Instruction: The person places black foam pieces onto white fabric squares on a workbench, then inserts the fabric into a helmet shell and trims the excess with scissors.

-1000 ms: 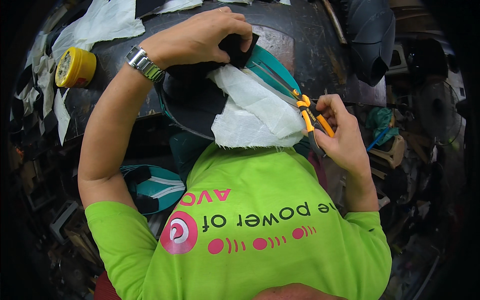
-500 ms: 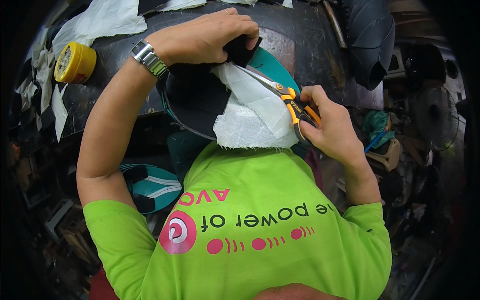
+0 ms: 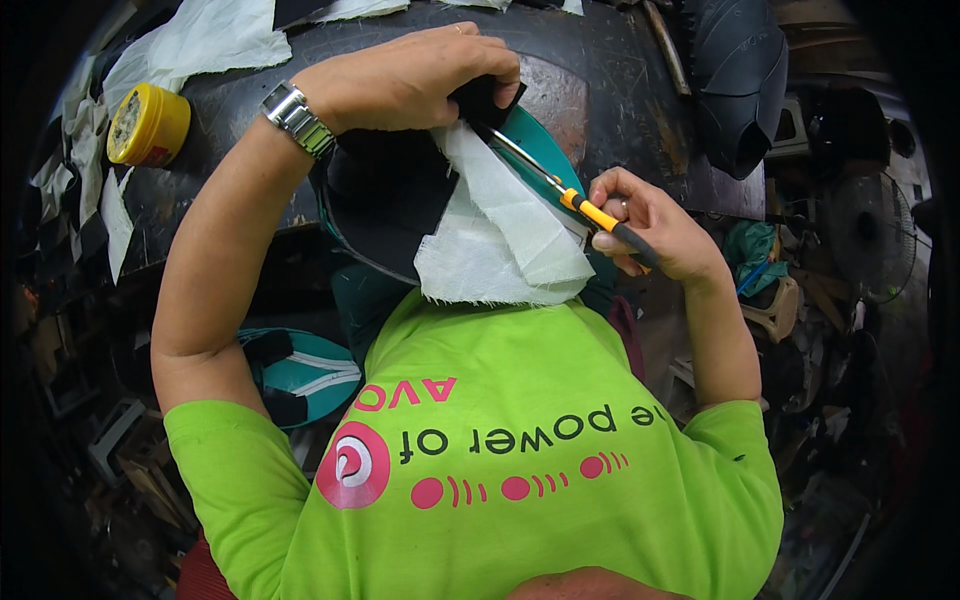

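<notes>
My left hand (image 3: 425, 75), wearing a wristwatch, is closed on a black fabric flap (image 3: 490, 100) at the top of a black and teal piece (image 3: 385, 205). A pair of scissors (image 3: 598, 214) with orange and black handles is gripped in my right hand (image 3: 665, 225). Its blades point up and left, tips reaching the flap by my left fingers; they look edge-on, so how far apart they are is unclear. White frayed cloth (image 3: 500, 245) lies over the piece, below the blades, its lower edge against my green shirt.
A yellow tub (image 3: 150, 125) stands on the dark worktable (image 3: 350, 45) at left, near white cloth scraps (image 3: 215, 40). Another teal and black piece (image 3: 310, 375) lies below my left forearm. A ribbed black object (image 3: 740, 85) and a fan (image 3: 870, 235) are at right.
My right hand has rolled the scissors from showing both handle loops to nearly edge-on. The white cloth has shifted slightly left at its lower edge. My left hand stays almost in place.
</notes>
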Tool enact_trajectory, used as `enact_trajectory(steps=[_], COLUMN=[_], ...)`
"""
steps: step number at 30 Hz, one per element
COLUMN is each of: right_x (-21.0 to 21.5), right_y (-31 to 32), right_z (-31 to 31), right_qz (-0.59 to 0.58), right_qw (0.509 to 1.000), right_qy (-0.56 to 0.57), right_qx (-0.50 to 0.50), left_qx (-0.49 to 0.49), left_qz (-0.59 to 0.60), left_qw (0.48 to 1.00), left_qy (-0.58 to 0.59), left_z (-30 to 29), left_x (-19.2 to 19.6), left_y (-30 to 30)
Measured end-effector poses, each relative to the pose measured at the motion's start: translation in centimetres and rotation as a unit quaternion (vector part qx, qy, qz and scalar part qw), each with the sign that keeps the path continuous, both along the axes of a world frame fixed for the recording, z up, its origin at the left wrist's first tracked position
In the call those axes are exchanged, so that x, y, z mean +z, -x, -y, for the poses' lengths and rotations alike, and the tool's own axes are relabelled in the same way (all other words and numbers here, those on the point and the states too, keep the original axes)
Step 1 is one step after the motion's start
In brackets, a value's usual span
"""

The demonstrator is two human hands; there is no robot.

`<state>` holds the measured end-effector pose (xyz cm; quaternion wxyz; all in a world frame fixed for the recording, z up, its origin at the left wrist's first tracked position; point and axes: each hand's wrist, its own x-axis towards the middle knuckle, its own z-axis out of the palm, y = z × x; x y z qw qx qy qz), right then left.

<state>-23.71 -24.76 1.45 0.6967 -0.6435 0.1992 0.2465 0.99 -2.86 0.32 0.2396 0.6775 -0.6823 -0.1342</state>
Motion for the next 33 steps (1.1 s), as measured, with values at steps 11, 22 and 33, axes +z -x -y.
enact_trajectory(steps=[11, 22, 33], right_x=[-0.3, -0.5, -1.2], right_y=[0.3, 0.1, 0.5], right_z=[-0.5, -1.0, -1.2], right_qz=[-0.013, -0.005, -0.003], right_qw=[0.999, 0.999, 0.998], right_qy=[-0.031, -0.032, -0.053], right_qx=[-0.015, -0.034, -0.032], left_qx=[0.007, 0.007, 0.006], left_qz=[0.054, 0.042, 0.043], left_qw=[0.998, 0.999, 0.999], left_qy=[0.012, 0.016, 0.012], left_z=[0.0, 0.0, 0.0], left_x=[-0.1, -0.1, 0.0], left_y=[0.4, 0.3, 0.4])
